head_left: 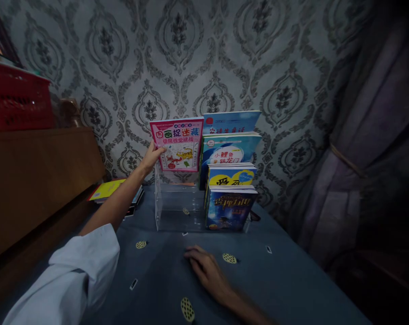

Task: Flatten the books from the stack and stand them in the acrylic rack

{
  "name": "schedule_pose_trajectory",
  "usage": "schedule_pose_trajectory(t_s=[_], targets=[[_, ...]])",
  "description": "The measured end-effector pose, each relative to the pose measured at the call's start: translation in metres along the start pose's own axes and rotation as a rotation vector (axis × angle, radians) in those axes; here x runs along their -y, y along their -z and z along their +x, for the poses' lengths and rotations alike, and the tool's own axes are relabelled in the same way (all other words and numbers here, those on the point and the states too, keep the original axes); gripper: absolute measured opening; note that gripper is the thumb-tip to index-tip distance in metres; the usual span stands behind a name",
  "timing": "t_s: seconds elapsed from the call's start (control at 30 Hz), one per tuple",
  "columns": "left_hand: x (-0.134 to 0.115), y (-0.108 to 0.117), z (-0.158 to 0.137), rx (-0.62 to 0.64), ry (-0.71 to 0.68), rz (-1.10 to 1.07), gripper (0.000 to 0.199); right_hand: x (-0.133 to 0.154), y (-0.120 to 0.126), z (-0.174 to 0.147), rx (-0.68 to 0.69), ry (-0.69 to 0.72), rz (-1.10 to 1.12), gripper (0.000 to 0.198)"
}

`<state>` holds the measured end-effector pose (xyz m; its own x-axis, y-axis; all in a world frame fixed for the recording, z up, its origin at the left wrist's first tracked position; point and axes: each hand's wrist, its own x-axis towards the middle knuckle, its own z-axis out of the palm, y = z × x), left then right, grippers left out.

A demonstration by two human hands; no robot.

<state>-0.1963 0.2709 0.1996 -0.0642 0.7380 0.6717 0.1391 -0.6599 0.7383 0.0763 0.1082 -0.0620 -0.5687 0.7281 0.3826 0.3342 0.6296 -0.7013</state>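
Note:
My left hand (153, 158) grips the left edge of a pink picture book (182, 164), its thumb on the front cover. The book stands upright at the back left of a clear acrylic rack (160, 210). My right hand (206, 268) rests on the cloth in front of the rack, fingers loosely bent and apart, holding nothing. In the rack's right half, books stand in stepped rows: a light blue book (231, 118) at the back, a teal book (248, 145), a yellow and blue book (228, 175), and a dark blue book (230, 210) in front.
A stack of books with a yellow cover (108, 189) lies left of the rack, beside a wooden headboard (38, 180). A red basket (18, 97) sits on top of it. Patterned wallpaper is behind, and a tied curtain (353, 149) hangs at right.

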Motion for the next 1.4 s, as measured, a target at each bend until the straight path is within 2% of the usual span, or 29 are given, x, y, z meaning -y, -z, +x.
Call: schedule_pose_trajectory(t_s=[0.13,0.23,0.3,0.33,0.43,0.53,0.63,0.73,0.93,1.13,1.4], targets=[[0.005,0.021,-0.012,-0.061,-0.028,0.103,0.053,0.003,0.002,0.002,0.026,0.001,0.042,0.030],[0.017,0.055,-0.031,-0.180,-0.016,0.408,0.053,0.004,0.003,0.004,0.008,0.011,0.045,0.030],[0.030,0.079,-0.052,-0.194,0.116,0.801,0.052,0.004,0.003,0.005,0.006,0.011,0.053,0.030],[0.036,0.089,-0.064,-0.148,0.226,1.046,0.051,0.004,0.003,0.005,0.013,0.011,0.058,0.030],[0.058,0.111,-0.104,-0.085,0.395,1.258,0.056,0.004,0.004,0.007,0.038,0.018,0.071,0.031],[0.079,0.119,-0.134,-0.026,0.511,1.391,0.065,0.002,0.004,0.008,0.041,0.009,0.087,0.032],[0.098,0.120,-0.146,0.012,0.570,1.501,0.068,-0.002,0.003,0.008,0.041,-0.009,0.100,0.031],[0.111,0.119,-0.146,0.028,0.594,1.587,0.066,-0.006,0.003,0.007,0.044,-0.022,0.092,0.033],[0.119,0.119,-0.140,0.046,0.571,1.687,0.049,-0.007,0.005,0.007,0.082,-0.025,0.084,0.037],[0.106,0.124,-0.149,0.133,0.518,1.708,0.039,-0.006,0.006,0.010,0.085,-0.017,0.081,0.037],[0.063,0.139,-0.199,0.300,0.399,1.696,0.044,-0.003,0.005,0.011,0.048,0.010,0.068,0.035]])
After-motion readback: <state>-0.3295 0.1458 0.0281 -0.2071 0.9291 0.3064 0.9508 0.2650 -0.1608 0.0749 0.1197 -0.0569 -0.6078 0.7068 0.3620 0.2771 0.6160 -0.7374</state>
